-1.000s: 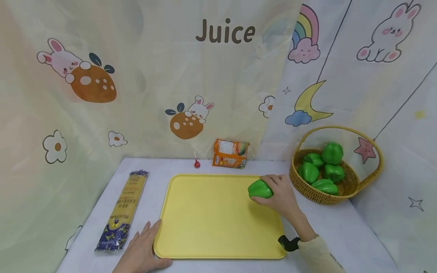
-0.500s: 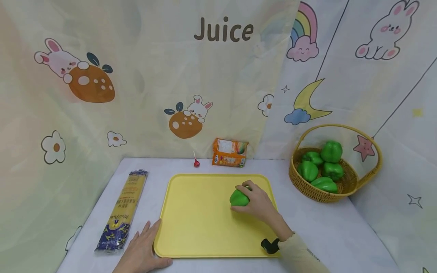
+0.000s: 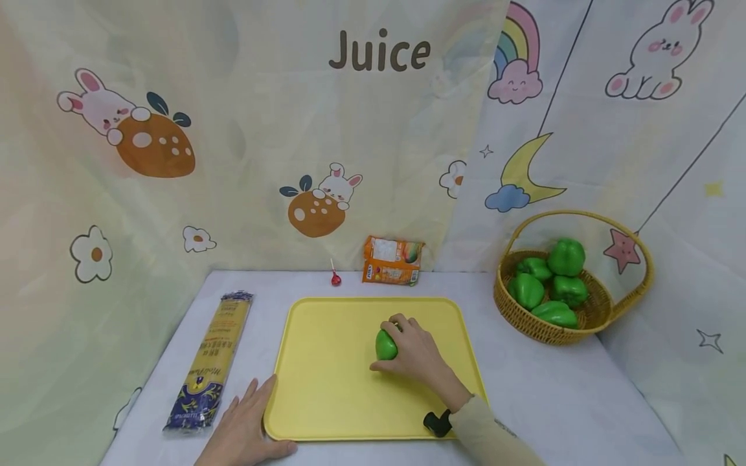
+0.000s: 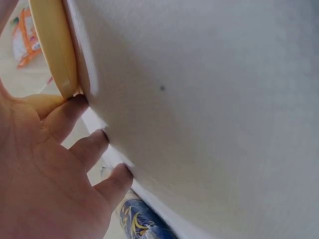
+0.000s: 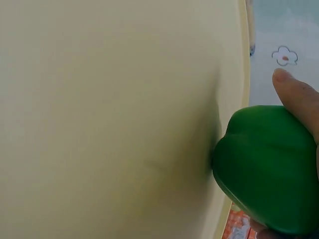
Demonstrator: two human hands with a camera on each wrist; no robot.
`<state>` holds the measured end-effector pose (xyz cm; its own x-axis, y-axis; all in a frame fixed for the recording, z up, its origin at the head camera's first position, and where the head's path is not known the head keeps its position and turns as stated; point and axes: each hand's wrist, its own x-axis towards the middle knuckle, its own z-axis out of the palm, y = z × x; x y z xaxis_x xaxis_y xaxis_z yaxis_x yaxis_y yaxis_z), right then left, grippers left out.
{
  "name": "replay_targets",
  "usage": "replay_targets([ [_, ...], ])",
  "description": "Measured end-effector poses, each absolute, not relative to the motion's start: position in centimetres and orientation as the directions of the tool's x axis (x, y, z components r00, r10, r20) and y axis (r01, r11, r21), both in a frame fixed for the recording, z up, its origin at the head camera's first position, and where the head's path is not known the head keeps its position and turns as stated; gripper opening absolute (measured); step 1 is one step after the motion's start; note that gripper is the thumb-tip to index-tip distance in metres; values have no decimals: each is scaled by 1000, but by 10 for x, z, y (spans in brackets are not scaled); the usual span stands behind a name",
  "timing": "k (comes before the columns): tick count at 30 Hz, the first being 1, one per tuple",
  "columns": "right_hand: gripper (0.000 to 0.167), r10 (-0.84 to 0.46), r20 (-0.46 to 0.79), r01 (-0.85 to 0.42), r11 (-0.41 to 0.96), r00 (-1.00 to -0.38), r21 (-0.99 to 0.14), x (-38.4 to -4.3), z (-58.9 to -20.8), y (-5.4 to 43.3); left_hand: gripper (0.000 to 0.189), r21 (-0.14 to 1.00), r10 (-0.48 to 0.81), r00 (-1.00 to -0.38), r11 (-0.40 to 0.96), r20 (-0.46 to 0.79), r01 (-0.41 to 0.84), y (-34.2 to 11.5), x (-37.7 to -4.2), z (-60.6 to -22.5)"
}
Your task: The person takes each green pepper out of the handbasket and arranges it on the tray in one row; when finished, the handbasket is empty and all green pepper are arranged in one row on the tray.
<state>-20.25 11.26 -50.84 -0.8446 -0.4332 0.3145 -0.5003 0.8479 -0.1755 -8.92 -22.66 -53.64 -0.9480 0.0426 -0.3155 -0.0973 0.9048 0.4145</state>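
Observation:
My right hand (image 3: 416, 353) grips a glossy green bell pepper (image 3: 386, 346) at the middle of the yellow tray (image 3: 326, 395). In the right wrist view the underside of the pepper (image 5: 269, 164) meets its shadow on the tray, and the thumb (image 5: 294, 94) lies along its side with the tip past it. Part of the pepper is hidden behind the fingers. At the tray's front left corner rests my left hand (image 3: 245, 424), fingers extended. In the left wrist view, a finger of that hand (image 4: 45, 164) touches the tray's rim (image 4: 57, 50).
A wicker basket (image 3: 524, 327) with several green bell peppers stands at the right. Left of the tray lies a spaghetti packet (image 3: 210, 362). Behind the tray are a red lollipop (image 3: 335, 279) and an orange packet (image 3: 393, 261), close to the printed back curtain (image 3: 250, 213).
My right hand has carried the bell pepper leftward from the tray's right side to its middle, and lower. The left hand has stayed at the tray's corner.

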Motion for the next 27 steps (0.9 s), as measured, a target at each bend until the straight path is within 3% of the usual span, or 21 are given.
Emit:
replay_targets([
  [9,80,-470,332,-536,832,-818,-140,-204,-513,101,145,409,32,-942,905,-335,-115,-227,-91,-537],
  [15,61,-461,274,-520,830,-844,-204,-202,-511,100,146,418,38,-942,902,-334,-112,-227,-90,-537],
  [19,57,-467,248,-522,817,-849,-246,-200,-509,100,146,422,46,-945,901,-324,-101,-227,-88,-536],
  [27,72,-483,245,-537,804,-840,-254,-200,-509,98,144,421,46,-947,902,-319,-98,-227,-89,-535],
])
